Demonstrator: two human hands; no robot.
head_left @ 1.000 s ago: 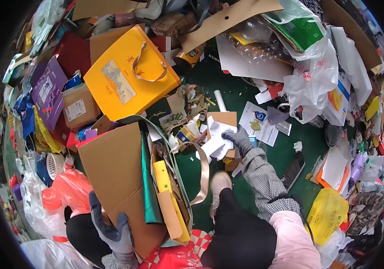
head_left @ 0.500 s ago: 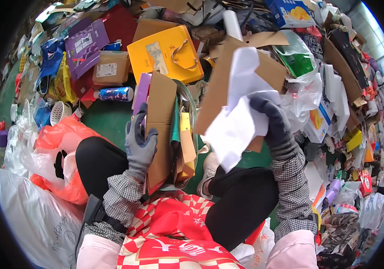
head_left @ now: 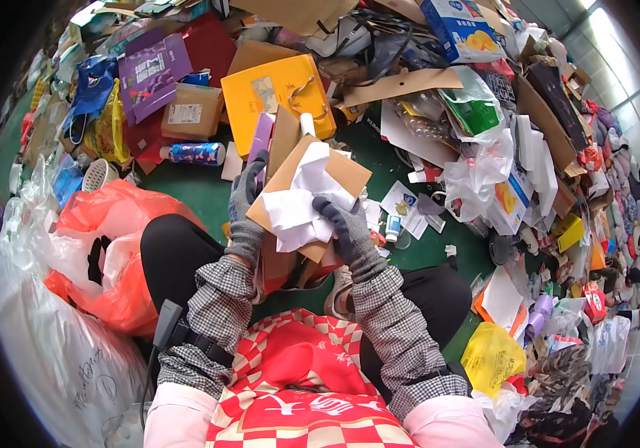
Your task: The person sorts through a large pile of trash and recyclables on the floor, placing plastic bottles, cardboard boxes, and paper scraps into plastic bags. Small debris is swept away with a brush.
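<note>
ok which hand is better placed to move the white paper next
Probably the right hand: it grips the white paper, while the left hand is by the purple piece.

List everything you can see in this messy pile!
White paper: sheets uncountable, white, centre
Cardboard: several, brown, beneath paper and around
Gift box: one, yellow, above centre
Parcel: one, brown, left of gift box
Patterned bottle: one, blue, left of centre
Orange-red bag: one, orange-red, left
White sack: one, white, lower left
Other clutter: uncountable, mixed colours, all around
Apron: one, red-white, bottom middle
Left hand: one, grey glove, at cardboard's left edge
Right hand: one, grey glove, on paper
</note>
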